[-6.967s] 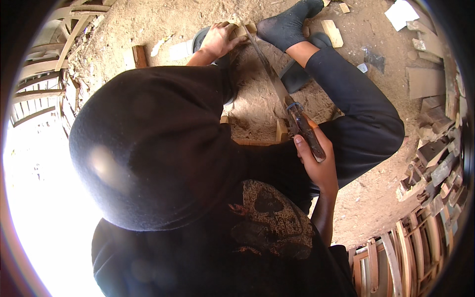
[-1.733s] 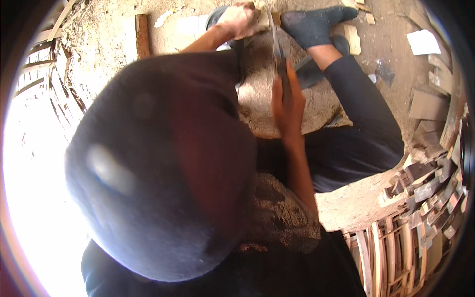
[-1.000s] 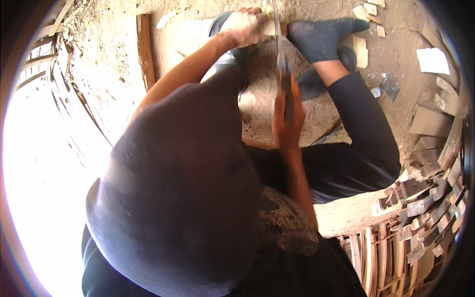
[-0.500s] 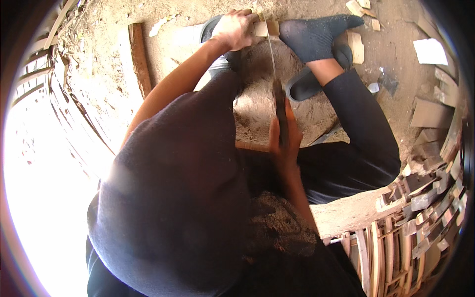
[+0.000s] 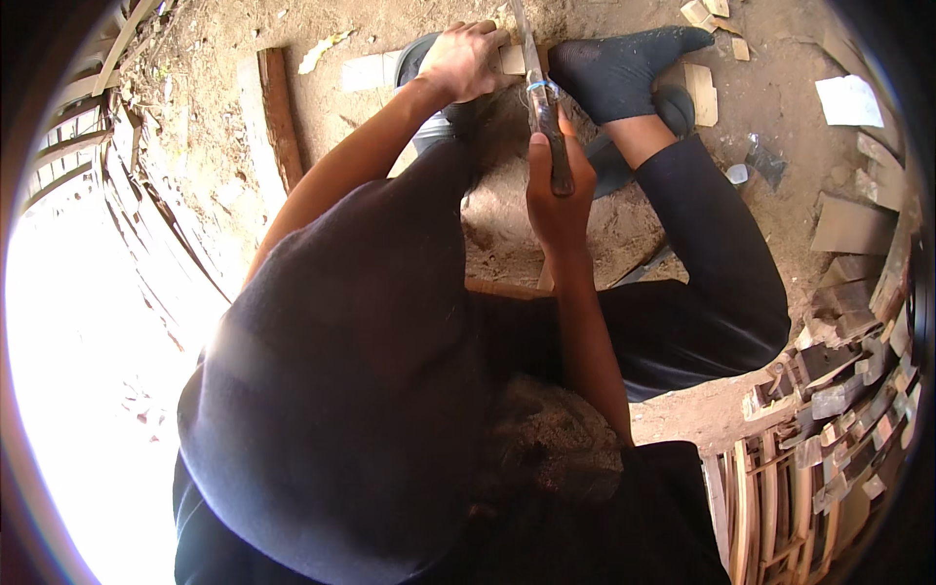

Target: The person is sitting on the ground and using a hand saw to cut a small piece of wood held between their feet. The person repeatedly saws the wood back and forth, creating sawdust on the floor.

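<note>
While pale, squared-off wood piece (image 5: 512, 60) is clamped by left hand (image 5: 460, 64) just beside socked foot (image 5: 614, 76), saw (image 5: 537, 97) is gripped in right hand (image 5: 561, 200), hands apart. Narrow greyish blade (image 5: 528, 44) is seen crossing over wood; dark, pretty beat-up handle (image 5: 559, 161) is topped with bluish band (image 5: 543, 86).

The earthen floor (image 5: 765, 93) is littered with wood scraps (image 5: 700, 95). Offcuts (image 5: 837, 398) are piled at right. The left is flooded by bright light (image 5: 83, 331).

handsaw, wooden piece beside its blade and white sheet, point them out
Handsaw (image 5: 547, 122), head view: on its handle.
Wooden piece (image 5: 513, 60), head view: on its exposed pale face.
White sheet (image 5: 848, 101), head view: centre of its surface.
</note>
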Action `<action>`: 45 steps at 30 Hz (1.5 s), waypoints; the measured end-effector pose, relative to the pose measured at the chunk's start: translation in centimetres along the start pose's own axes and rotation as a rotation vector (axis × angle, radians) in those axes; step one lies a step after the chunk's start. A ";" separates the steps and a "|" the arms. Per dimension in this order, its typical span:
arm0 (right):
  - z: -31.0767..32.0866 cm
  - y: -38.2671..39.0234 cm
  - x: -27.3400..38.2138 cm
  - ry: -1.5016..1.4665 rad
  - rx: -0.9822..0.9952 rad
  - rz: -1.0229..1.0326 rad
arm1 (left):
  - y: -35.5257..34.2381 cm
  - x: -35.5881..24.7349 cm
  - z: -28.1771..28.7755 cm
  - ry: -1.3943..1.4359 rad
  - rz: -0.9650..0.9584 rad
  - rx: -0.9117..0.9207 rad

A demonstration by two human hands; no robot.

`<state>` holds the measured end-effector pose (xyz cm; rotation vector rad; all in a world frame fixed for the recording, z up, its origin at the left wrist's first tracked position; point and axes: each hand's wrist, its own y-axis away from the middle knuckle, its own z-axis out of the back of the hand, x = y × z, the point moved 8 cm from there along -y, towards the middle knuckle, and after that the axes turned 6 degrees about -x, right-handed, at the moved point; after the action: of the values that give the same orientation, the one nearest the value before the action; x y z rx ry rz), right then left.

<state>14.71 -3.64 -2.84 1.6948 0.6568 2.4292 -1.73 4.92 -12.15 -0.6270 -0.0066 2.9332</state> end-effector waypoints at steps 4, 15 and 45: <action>2.6 6.7 -1.0 0.173 -0.095 0.208 | -0.9 -0.4 -0.6 -0.075 0.022 0.213; 0.9 5.0 -0.8 0.191 -0.098 0.326 | -0.8 -0.3 -1.0 -0.159 -0.063 0.200; -0.4 -0.4 -0.1 0.162 -0.061 -0.022 | -2.9 1.4 -1.5 -0.245 0.444 0.221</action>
<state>14.31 -3.45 -3.25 1.4728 0.6088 2.5626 -1.98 7.91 -13.96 -0.2579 0.4826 3.3442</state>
